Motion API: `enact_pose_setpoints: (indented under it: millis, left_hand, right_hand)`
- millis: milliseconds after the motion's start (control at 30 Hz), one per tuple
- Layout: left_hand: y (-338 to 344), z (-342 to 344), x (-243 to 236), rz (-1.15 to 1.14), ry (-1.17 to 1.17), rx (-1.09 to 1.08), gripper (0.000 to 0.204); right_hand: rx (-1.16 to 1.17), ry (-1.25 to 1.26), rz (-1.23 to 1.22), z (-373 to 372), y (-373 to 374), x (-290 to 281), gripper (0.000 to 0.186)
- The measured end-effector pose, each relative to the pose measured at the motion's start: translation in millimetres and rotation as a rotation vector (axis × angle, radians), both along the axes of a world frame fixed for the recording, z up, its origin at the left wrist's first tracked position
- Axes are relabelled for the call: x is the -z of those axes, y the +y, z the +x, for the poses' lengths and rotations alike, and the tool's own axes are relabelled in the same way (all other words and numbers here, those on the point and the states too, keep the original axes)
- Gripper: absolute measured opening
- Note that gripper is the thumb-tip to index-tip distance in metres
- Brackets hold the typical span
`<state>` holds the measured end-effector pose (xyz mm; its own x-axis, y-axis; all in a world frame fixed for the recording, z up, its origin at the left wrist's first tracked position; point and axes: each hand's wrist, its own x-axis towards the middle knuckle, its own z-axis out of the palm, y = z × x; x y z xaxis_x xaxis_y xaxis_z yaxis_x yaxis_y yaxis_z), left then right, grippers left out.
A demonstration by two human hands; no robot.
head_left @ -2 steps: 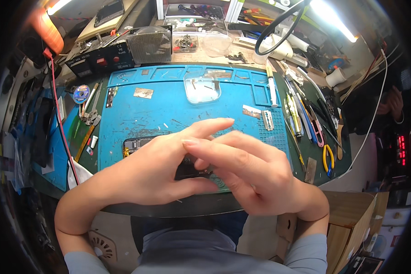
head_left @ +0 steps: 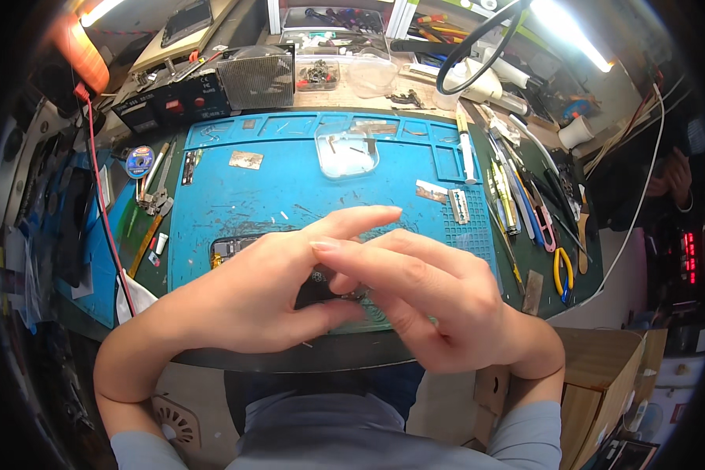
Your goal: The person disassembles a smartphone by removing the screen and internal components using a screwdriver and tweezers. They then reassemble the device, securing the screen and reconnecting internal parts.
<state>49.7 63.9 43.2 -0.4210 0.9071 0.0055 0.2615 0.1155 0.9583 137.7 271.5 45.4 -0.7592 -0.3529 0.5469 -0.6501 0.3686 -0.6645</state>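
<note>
My left hand hovers over the near part of the blue work mat, its index finger stretched to the right and its thumb apart below. From the right comes my right hand, whose extended index fingertip touches the back of the left hand near the knuckles. Its other fingers are bent, and nothing shows in either hand. Beneath them lies an opened smartphone, with inner parts showing at its left end. My hands cover most of its middle.
A clear plastic tray with small bits stands on the mat. Nearby lie a blade and a syringe. Yellow-handled pliers rest among several tools at the right. Left are a solder spool and a black powered box.
My left hand has shifted slightly left, its thumb tip drawing back a little from the right hand. The right index fingertip remains on the left hand.
</note>
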Motion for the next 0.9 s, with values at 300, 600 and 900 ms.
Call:
enact_pose_setpoints:
  millis: [300,600,900]
  left_hand:
    - [0,-1,4,0.062,0.121,-0.039,0.069]
    - [0,-16,5,-0.038,0.332,0.046,0.040]
    - [2,-13,13,-0.026,0.516,-0.128,0.012]
  right_hand:
    - [-0.005,0.023,0.033,-1,1,-3,0.052]
    - [0.039,0.112,0.073,-3,3,-6,0.051]
    - [0.174,0.270,0.024,-6,13,-6,0.051]
